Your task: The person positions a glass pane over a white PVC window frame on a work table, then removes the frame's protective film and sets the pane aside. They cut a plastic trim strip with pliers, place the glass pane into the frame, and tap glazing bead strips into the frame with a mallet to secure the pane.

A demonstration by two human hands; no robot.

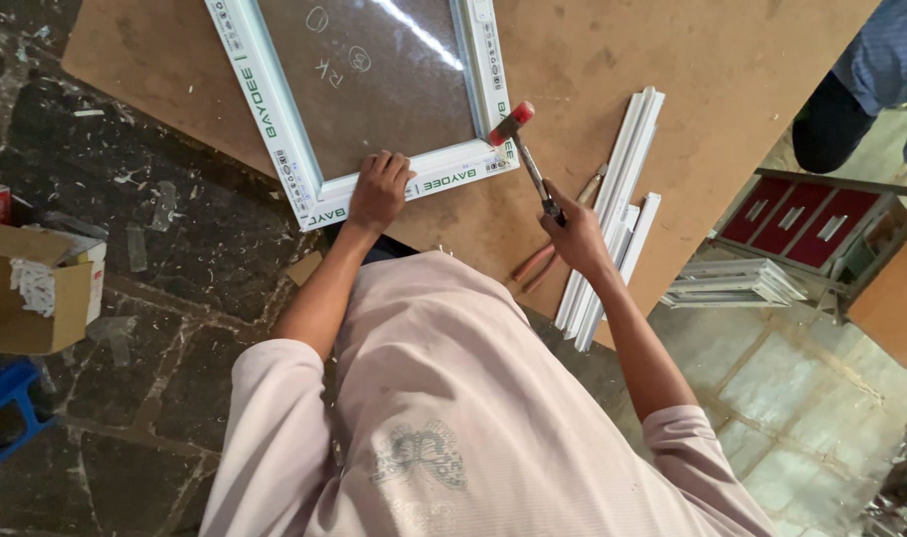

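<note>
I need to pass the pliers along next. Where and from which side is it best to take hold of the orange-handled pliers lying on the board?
Probably grip the orange-handled pliers by the two handles near the brown fibreboard table's near edge. They point toward the person, while the metal nose lies by the white plastic strips, partly under the right hand holding the red-headed mallet.

Bundle of white plastic profile strips (613, 214) lying on the brown board worktop (672, 60), pliers (535, 265) just beside them. Open cardboard box (36, 288) on the dark stone floor (175, 259), blue crate (11, 413) near it. Dark red panels (797, 214) in a rack, white strips (732, 283) stacked alongside. Another person's blue sleeve (886, 50) at top right.
</note>
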